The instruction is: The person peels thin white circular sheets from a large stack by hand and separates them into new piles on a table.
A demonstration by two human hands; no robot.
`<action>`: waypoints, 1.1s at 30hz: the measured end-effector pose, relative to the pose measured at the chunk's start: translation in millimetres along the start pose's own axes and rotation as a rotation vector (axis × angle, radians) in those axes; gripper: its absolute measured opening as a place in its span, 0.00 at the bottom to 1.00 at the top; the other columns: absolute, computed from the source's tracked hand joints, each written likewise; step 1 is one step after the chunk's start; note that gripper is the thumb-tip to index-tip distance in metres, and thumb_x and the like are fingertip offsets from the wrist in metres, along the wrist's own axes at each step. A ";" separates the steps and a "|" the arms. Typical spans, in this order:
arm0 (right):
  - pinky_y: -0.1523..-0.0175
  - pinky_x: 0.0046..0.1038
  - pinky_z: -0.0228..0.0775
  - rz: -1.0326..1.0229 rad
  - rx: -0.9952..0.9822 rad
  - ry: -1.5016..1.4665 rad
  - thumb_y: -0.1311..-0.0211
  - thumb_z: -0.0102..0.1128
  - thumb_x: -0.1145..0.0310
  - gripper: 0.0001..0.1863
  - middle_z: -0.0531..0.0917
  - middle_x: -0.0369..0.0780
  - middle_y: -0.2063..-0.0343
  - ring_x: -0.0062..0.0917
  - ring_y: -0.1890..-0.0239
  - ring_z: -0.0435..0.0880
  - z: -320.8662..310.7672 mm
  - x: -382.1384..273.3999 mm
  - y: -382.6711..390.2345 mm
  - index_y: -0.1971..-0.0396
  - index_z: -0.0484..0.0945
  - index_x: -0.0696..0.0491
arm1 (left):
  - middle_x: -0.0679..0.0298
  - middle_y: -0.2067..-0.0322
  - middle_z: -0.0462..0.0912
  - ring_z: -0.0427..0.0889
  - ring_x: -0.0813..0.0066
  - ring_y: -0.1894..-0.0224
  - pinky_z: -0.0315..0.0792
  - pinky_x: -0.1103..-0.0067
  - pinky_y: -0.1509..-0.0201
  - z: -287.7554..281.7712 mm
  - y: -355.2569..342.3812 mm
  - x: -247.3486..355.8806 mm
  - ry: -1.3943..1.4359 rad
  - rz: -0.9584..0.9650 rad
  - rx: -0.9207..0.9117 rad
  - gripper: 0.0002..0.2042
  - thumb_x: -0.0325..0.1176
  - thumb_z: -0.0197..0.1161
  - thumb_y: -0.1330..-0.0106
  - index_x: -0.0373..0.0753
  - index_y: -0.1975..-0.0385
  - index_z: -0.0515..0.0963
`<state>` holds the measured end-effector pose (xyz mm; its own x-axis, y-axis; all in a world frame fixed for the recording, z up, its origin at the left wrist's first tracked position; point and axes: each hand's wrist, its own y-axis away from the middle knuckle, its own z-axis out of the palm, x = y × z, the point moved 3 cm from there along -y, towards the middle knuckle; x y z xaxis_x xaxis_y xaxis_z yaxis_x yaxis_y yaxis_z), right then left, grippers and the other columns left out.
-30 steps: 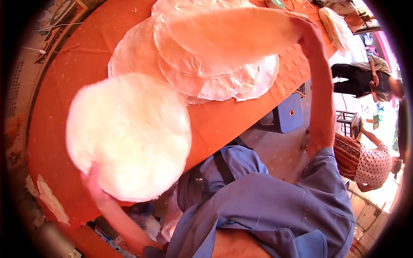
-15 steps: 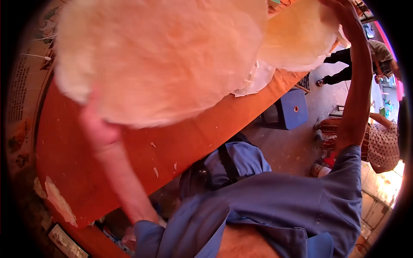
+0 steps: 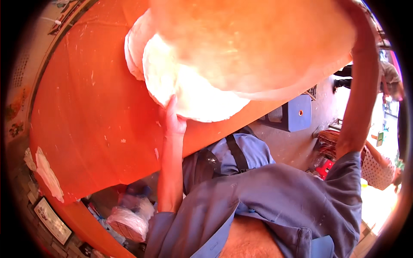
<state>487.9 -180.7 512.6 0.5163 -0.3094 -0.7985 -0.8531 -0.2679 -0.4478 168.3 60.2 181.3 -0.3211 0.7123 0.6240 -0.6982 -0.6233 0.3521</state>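
Note:
A large, thin, round sheet (image 3: pixel 266 47), pale and letting orange light through, hangs above the table at the top. Beneath its left part lie smaller round white sheets (image 3: pixel 202 96), overlapping and rough at the rim. My left hand (image 3: pixel 175 122) grips the near edge of these white sheets, thumb on top and the other fingers hidden below. My right arm reaches up along the right side. At the top edge my right hand (image 3: pixel 347 7) is beside the large sheet, dark and partly cut off, so its fingers cannot be made out.
The orange-covered table (image 3: pixel 94 129) bears small pale scraps. A torn pale strip (image 3: pixel 49 174) lies at its left corner. Right of the table are a blue plastic stool (image 3: pixel 299 114) and a person in a dotted top (image 3: pixel 378 170). A plastic-wrapped bundle (image 3: pixel 129 221) sits below the near edge.
The large sheet has moved right and up, uncovering the left of the table and smaller white sheets. My left hand has moved right, onto their edge. My right arm stays raised.

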 end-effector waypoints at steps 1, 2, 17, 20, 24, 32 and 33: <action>0.53 0.21 0.72 0.477 -0.189 -0.237 0.37 0.59 0.61 0.14 0.83 0.33 0.65 0.17 0.61 0.81 -6.7 59.2 6.0 0.57 0.82 0.53 | 0.60 0.48 0.78 0.79 0.64 0.47 0.78 0.70 0.45 -4.5 -3.3 -5.3 0.013 -0.020 0.021 0.22 0.26 0.56 0.33 0.35 0.39 0.66; 0.47 0.22 0.71 0.506 -0.440 -0.171 0.35 0.56 0.60 0.16 0.83 0.33 0.62 0.17 0.58 0.81 37.7 85.2 41.3 0.53 0.81 0.53 | 0.60 0.48 0.78 0.78 0.66 0.46 0.78 0.71 0.45 -17.8 2.5 -1.6 0.003 -0.046 0.051 0.22 0.27 0.57 0.33 0.35 0.39 0.66; 0.61 0.31 0.74 0.051 -0.854 -0.095 0.51 0.74 0.59 0.19 0.84 0.46 0.68 0.33 0.67 0.83 213.4 49.0 219.3 0.66 0.84 0.58 | 0.64 0.44 0.73 0.73 0.74 0.44 0.70 0.75 0.40 41.2 5.2 11.4 -0.092 0.034 -0.124 0.26 0.35 0.65 0.34 0.37 0.38 0.65; 0.60 0.27 0.73 0.307 -0.991 -0.212 0.50 0.74 0.60 0.15 0.86 0.41 0.70 0.24 0.66 0.82 210.7 59.9 212.0 0.67 0.86 0.55 | 0.64 0.45 0.73 0.73 0.74 0.44 0.69 0.75 0.40 45.0 5.9 14.1 -0.095 0.037 -0.133 0.26 0.34 0.65 0.34 0.37 0.39 0.65; 0.56 0.26 0.77 0.351 -1.054 -0.158 0.50 0.75 0.64 0.17 0.85 0.39 0.65 0.24 0.59 0.83 209.2 69.5 209.8 0.64 0.83 0.59 | 0.65 0.45 0.74 0.74 0.72 0.44 0.71 0.74 0.41 50.0 6.4 15.4 -0.184 0.070 -0.147 0.25 0.38 0.63 0.33 0.38 0.40 0.66; 0.57 0.28 0.77 0.136 -0.877 -0.119 0.55 0.73 0.68 0.15 0.85 0.46 0.67 0.30 0.61 0.85 201.8 60.4 210.6 0.67 0.84 0.59 | 0.66 0.45 0.74 0.73 0.72 0.43 0.70 0.73 0.40 43.5 4.4 6.9 -0.098 0.046 -0.175 0.24 0.36 0.63 0.33 0.39 0.39 0.66; 0.57 0.28 0.77 0.137 -0.877 -0.118 0.55 0.73 0.68 0.15 0.85 0.46 0.67 0.30 0.61 0.85 201.7 59.8 210.9 0.67 0.84 0.59 | 0.66 0.45 0.74 0.73 0.72 0.43 0.70 0.73 0.40 44.3 5.2 6.5 -0.095 0.058 -0.181 0.24 0.36 0.63 0.33 0.40 0.39 0.66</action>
<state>323.7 -71.7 289.2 0.3619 -0.3065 -0.8804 -0.5173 -0.8517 0.0839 190.9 47.3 218.1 -0.3087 0.6378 0.7056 -0.7864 -0.5884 0.1878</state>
